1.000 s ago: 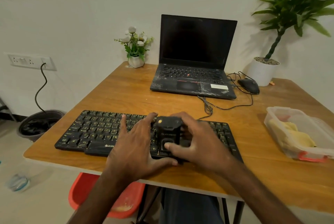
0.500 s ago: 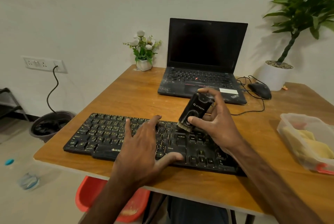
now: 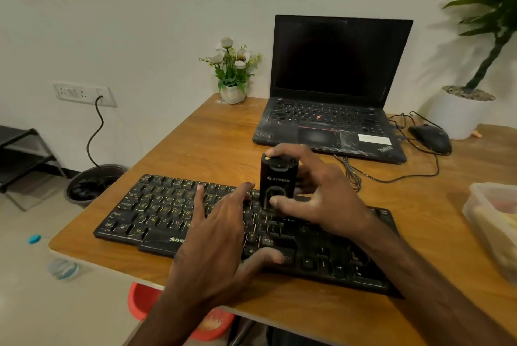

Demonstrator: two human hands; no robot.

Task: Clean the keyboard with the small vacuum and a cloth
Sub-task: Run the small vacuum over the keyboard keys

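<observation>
A black keyboard (image 3: 156, 211) lies along the near edge of the wooden table (image 3: 212, 147). My right hand (image 3: 316, 194) grips a small black vacuum (image 3: 277, 180), which stands upright with its lower end on the keys near the keyboard's middle. My left hand (image 3: 221, 236) rests flat on the keyboard just left of the vacuum, fingers spread and thumb on the bottom row. A clear plastic box (image 3: 495, 222) with a yellow cloth inside sits at the right edge.
An open black laptop (image 3: 335, 88) stands at the back, with a wired mouse (image 3: 430, 138) to its right. A small flower pot (image 3: 232, 71) is beside the laptop and a large potted plant (image 3: 470, 105) at far right. A bin (image 3: 92, 183) stands on the floor.
My right hand brought the vacuum from a raised, tilted pose over the keys' far side down to upright on the keys. My left hand stayed on the keyboard.
</observation>
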